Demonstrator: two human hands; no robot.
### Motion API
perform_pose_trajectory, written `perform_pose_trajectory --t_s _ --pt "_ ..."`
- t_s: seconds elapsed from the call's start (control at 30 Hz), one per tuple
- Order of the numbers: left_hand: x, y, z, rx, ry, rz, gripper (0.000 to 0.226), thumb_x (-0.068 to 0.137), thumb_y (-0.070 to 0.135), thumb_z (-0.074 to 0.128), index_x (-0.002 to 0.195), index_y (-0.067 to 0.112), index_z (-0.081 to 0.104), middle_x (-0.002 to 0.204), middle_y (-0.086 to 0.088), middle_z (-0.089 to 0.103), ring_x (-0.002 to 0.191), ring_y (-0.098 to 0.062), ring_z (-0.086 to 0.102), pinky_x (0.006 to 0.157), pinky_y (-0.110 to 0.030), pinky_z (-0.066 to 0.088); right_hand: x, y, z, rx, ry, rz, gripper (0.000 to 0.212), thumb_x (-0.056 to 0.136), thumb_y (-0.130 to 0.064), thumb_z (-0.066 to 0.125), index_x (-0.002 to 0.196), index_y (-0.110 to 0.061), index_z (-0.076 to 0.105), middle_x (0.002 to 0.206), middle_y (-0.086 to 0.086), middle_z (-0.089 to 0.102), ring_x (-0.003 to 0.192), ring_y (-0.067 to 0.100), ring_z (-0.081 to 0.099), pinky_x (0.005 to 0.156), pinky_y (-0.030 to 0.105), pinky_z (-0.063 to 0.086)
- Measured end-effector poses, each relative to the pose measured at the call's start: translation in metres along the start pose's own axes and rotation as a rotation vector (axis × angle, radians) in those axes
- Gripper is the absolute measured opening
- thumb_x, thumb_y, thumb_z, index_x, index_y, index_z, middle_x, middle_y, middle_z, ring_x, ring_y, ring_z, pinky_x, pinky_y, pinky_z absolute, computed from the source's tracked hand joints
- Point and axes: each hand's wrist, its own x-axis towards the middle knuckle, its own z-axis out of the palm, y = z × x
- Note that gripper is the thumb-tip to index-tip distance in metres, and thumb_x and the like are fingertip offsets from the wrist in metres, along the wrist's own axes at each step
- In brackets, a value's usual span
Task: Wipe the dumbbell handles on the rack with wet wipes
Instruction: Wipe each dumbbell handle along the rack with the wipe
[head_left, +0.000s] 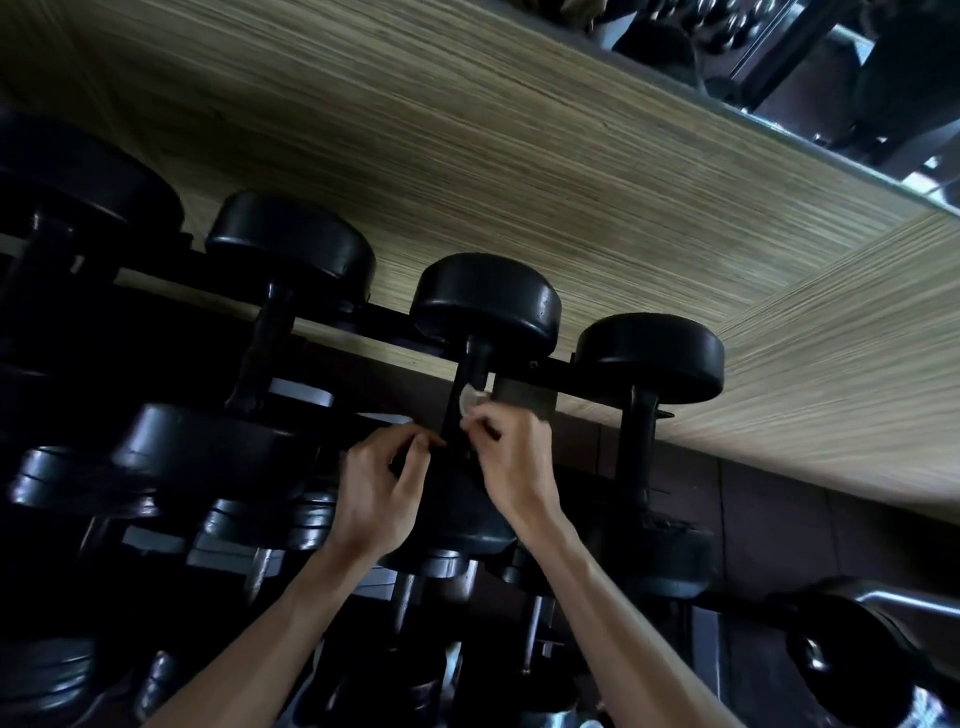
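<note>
My right hand (511, 460) pinches a wipe (469, 400) against the handle (462, 410) of the dumbbell (485, 304) just beyond my knuckles, on the rack (566, 375). My left hand (382, 486), beside it, has curled fingers at the handle's other side; whether they grip it I cannot tell.

Near head of the middle dumbbell (470, 499) mostly hidden behind the left hand (376, 493) and right hand (511, 467); handle (467, 395) covered at its lower part by curled fingers. Only a small pale scrap of the wet wipe (470, 401) showing above the right hand, rest tucked inside the grip. Lower rack tiers (291, 571) lost in shadow, leftmost dumbbell (67, 208) cut off by the edge, mirror (831, 78) contents blurred.
</note>
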Motion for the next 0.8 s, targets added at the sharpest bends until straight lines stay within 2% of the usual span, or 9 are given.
perform_pose_trajectory --t_s 0.1,0.23,0.37,0.43,0.5,0.57,0.67,0.73,0.8 --pt "-0.001 0.002 -0.001 0.0 0.0 0.006 0.033 0.094 0.031 0.043 0.091 0.019 0.074 0.08 0.008 0.071 0.076 -0.016 0.068 0.067 -0.041 0.054 0.016 0.001 0.002 0.052 0.084 -0.019 0.009 0.094 -0.006 0.069 0.094 -0.006 0.078 0.094 -0.003 0.076 0.082 -0.003 0.067 0.069 0.005 0.046" --pt "0.0 0.002 -0.001 0.017 -0.016 0.004 0.033 0.095 0.031 0.043 0.092 0.019 0.074 0.082 0.01 0.072 0.081 -0.013 0.069 0.071 -0.036 0.054 0.039 0.0 0.011 0.033 0.186 -0.05 0.009 0.094 -0.008 0.068 0.089 -0.006 0.075 0.09 -0.003 0.075 0.083 0.003 0.069 0.069 0.008 0.049" --pt "0.0 0.001 -0.001 0.022 -0.006 0.012 0.031 0.096 0.024 0.045 0.092 0.017 0.074 0.083 0.01 0.072 0.082 -0.011 0.069 0.071 -0.029 0.054 0.027 0.007 0.009 0.013 0.171 -0.078 0.005 0.091 -0.011 0.073 0.091 -0.008 0.076 0.092 -0.005 0.073 0.084 -0.006 0.065 0.073 0.005 0.045" --pt "-0.001 0.002 -0.001 0.015 -0.006 0.012 0.029 0.097 0.022 0.046 0.092 0.017 0.074 0.083 0.011 0.072 0.083 -0.01 0.069 0.07 -0.026 0.053 0.024 0.01 0.005 0.008 0.148 -0.072 0.008 0.09 -0.014 0.075 0.096 -0.008 0.076 0.105 -0.001 0.064 0.088 -0.017 0.056 0.075 0.001 0.042" --pt "-0.001 0.002 -0.001 0.001 -0.009 0.016 0.03 0.097 0.024 0.045 0.092 0.018 0.074 0.084 0.012 0.072 0.083 -0.011 0.069 0.07 -0.026 0.053 0.024 0.013 0.002 -0.008 0.102 -0.063 0.014 0.089 -0.016 0.077 0.101 -0.009 0.076 0.111 0.0 0.054 0.093 -0.009 0.053 0.079 0.0 0.04" --pt "-0.001 0.002 -0.001 0.005 -0.003 0.011 0.03 0.096 0.027 0.045 0.092 0.018 0.074 0.082 0.01 0.071 0.08 -0.012 0.068 0.067 -0.029 0.053 0.026 0.014 0.001 -0.053 0.074 -0.098 0.011 0.087 -0.015 0.078 0.097 -0.013 0.075 0.104 -0.001 0.057 0.091 0.0 0.054 0.078 0.003 0.041" --pt "-0.001 -0.003 -0.001 0.009 -0.009 0.017 0.031 0.097 0.029 0.044 0.092 0.02 0.073 0.081 0.009 0.071 0.079 -0.014 0.069 0.066 -0.035 0.054 0.031 0.018 0.0 -0.022 0.147 -0.116 0.007 0.09 -0.012 0.075 0.086 -0.014 0.07 0.087 -0.005 0.063 0.075 0.0 0.059 0.067 0.01 0.044" --pt "0.0 -0.002 -0.001 0.012 -0.01 0.016 0.031 0.097 0.03 0.045 0.092 0.021 0.073 0.081 0.009 0.071 0.079 -0.014 0.069 0.066 -0.034 0.054 0.039 0.016 -0.002 -0.035 0.27 -0.152 0.011 0.093 -0.015 0.073 0.085 -0.012 0.067 0.082 -0.006 0.066 0.072 0.004 0.061 0.063 0.013 0.045" --pt "0.0 -0.001 -0.001 0.012 -0.011 0.008 0.03 0.096 0.03 0.044 0.091 0.022 0.073 0.075 0.01 0.069 0.073 -0.013 0.067 0.062 -0.026 0.051 0.046 0.014 -0.002 -0.096 0.283 -0.225 0.003 0.094 -0.01 0.071 0.091 -0.011 0.07 0.085 -0.002 0.071 0.075 0.008 0.066 0.064 0.021 0.052"
